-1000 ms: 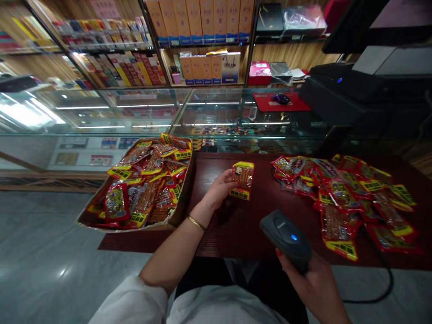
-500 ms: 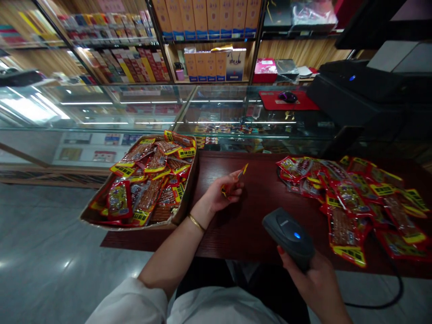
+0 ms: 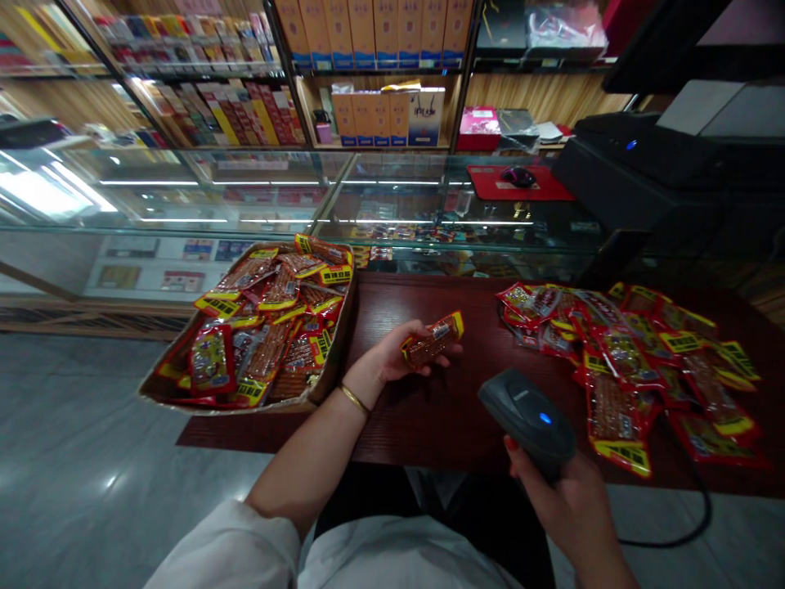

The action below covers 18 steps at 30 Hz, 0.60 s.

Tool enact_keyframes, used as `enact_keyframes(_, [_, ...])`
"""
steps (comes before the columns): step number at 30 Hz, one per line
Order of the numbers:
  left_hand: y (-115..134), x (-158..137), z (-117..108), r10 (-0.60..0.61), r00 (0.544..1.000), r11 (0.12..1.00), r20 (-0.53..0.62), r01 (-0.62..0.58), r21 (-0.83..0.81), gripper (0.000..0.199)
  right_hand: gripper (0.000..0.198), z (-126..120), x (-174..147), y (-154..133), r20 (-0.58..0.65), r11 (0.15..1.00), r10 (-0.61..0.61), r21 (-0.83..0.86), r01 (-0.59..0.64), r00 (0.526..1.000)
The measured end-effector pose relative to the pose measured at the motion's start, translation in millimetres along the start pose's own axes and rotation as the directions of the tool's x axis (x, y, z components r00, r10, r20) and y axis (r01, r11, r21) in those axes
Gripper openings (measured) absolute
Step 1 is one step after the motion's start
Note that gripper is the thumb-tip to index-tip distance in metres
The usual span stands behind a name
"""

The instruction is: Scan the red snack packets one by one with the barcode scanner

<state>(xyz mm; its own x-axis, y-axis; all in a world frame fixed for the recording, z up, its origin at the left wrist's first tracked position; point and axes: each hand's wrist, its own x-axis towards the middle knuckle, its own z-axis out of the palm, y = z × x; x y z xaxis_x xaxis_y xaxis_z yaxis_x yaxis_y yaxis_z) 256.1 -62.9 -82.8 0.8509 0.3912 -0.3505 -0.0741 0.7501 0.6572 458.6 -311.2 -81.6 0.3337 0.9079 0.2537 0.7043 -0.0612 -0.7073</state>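
Observation:
My left hand [image 3: 401, 352], with a gold bangle on the wrist, holds a snack packet [image 3: 432, 340] over the dark red tabletop [image 3: 392, 294]. The packet has a clear middle over brown strips and yellow ends, and its broad side faces up. My right hand [image 3: 567, 491] grips a dark barcode scanner [image 3: 527, 421] with a lit blue light, its head pointing up and left toward the packet. To the left stands an open cardboard box [image 3: 230, 409] full of similar packets. On the right, a loose pile of red and yellow packets [image 3: 625, 352] lies on the table.
A glass display counter [image 3: 245, 209] runs behind the table. On it lie a red mouse pad [image 3: 484, 182] and a computer mouse [image 3: 518, 177]; dark till equipment [image 3: 650, 188] stands at right. A black cable [image 3: 705, 507] loops below the pile. Shelves hold boxed goods [image 3: 374, 33].
My left hand has turned the packet from edge-on to broad side up, and its fingers have opened out somewhat. The scanner stays in my right hand, nearly in place.

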Motion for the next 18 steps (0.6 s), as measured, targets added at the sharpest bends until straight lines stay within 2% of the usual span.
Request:
enact_keyframes(4, [0.5, 0.4, 1.2, -0.005, 0.999, 0.999, -0.052, 0.007, 0.045, 0.051, 0.039, -1.4, -1.4, -1.2, 0.017, 1.000, 0.006, 0.003, -0.006, 1.000])
enact_keyframes(11, [1.9, -0.4, 7.8, -0.014, 1.000, 0.999, -0.023, 0.013, -0.036, 0.053, 0.040, 0.8, -1.2, -7.8, -0.019, 0.997, 0.070, 0.030, -0.070, 0.997])
enact_keyframes(15, [0.5, 2.4, 15.6, -0.005, 0.991, 0.995, -0.130, -0.009, -0.102, 0.043, 0.038, -2.5, -4.5, -6.8, -0.017, 0.995, 0.093, 0.048, -0.092, 0.996])
enact_keyframes(18, [-7.6, 9.7, 25.7, 0.012, 0.958, 0.999, -0.286, -0.026, -0.048, 0.031, 0.035, -8.0, -10.4, -0.4, -0.035, 0.994, 0.096, 0.062, -0.094, 0.995])
